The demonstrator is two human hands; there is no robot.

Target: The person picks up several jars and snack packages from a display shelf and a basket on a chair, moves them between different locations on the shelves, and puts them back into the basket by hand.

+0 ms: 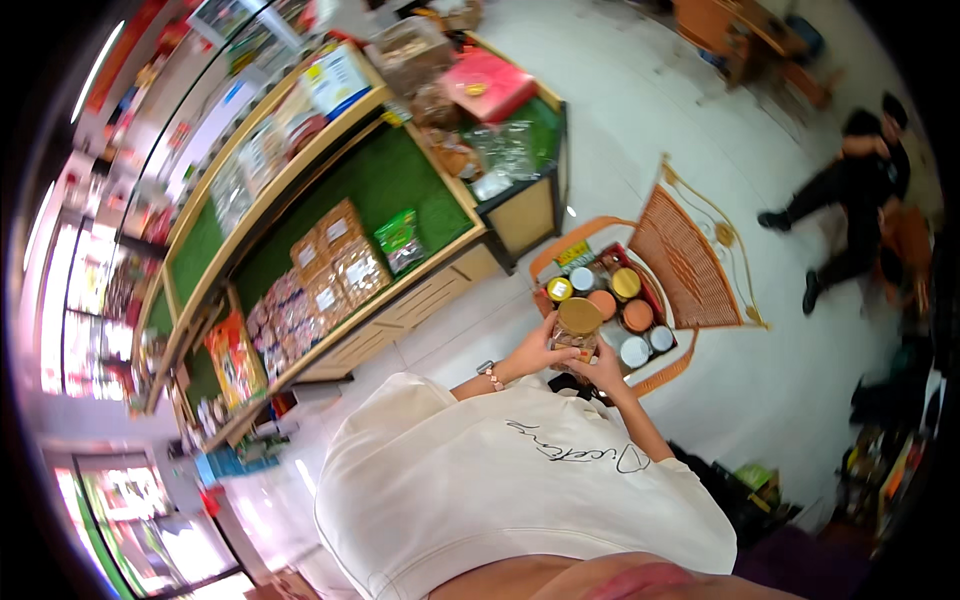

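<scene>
A clear jar with a gold lid point(580, 318) is held between both hands, above a wicker armchair. My left hand point(534, 352), with a bracelet and a watch at the wrist, grips the jar's left side. Around its lower right side is my right hand point(600, 369). On the chair seat stands a box point(657, 300) filled with several lidded jars, among them a gold-lidded jar point(625, 283), an orange-lidded jar point(637, 316) and a white-lidded jar point(634, 352). A green and yellow packet point(574, 256) lies at the box's upper left.
The woven chair back point(684, 262) rises beyond the box. At left runs a wooden display shelf point(420, 289) lined in green, holding bagged goods and a green packet point(401, 241). A pink box point(489, 84) rests on the counter. A person in black point(862, 180) sits at far right.
</scene>
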